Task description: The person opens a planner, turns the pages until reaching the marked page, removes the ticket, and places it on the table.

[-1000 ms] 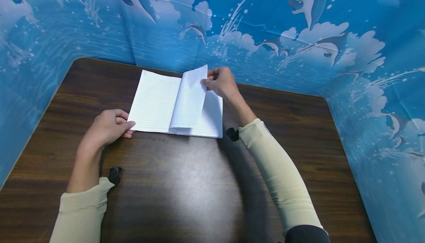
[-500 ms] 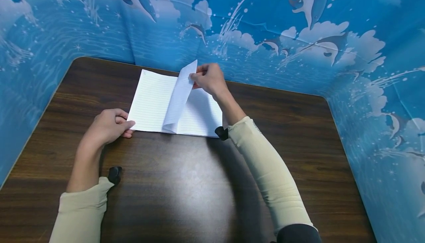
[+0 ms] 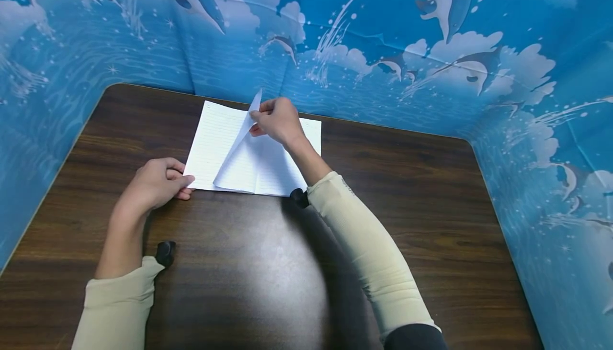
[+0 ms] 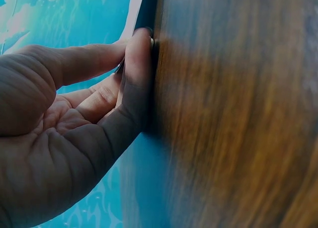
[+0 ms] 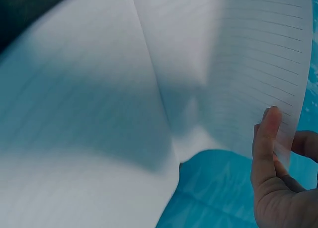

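Observation:
An open notebook [image 3: 206, 142] with white lined pages lies near the table's back edge. My left hand [image 3: 158, 182] pinches its lower left corner between thumb and fingers; in the left wrist view that hand [image 4: 84, 109] grips the edge just above the wood. One raised page [image 3: 239, 137] stands tilted over the left half, its upper corner pinched by my right hand [image 3: 278, 121]. The right wrist view has the lined page [image 5: 258, 54] curving up from the centre fold, with the right hand [image 5: 283, 183] holding its edge. Part of the right half is hidden behind the right hand and forearm.
The dark wood-grain table [image 3: 249, 286] has rounded back corners. A blue curtain [image 3: 335, 47] printed with dolphins and clouds hangs behind it and along both sides. Black wrist pieces [image 3: 165, 254] stick out near both cream sleeves [image 3: 373, 243].
My right hand has moved left, carrying the page from the right half across the fold and over the left half. The left hand has stayed at the notebook's corner.

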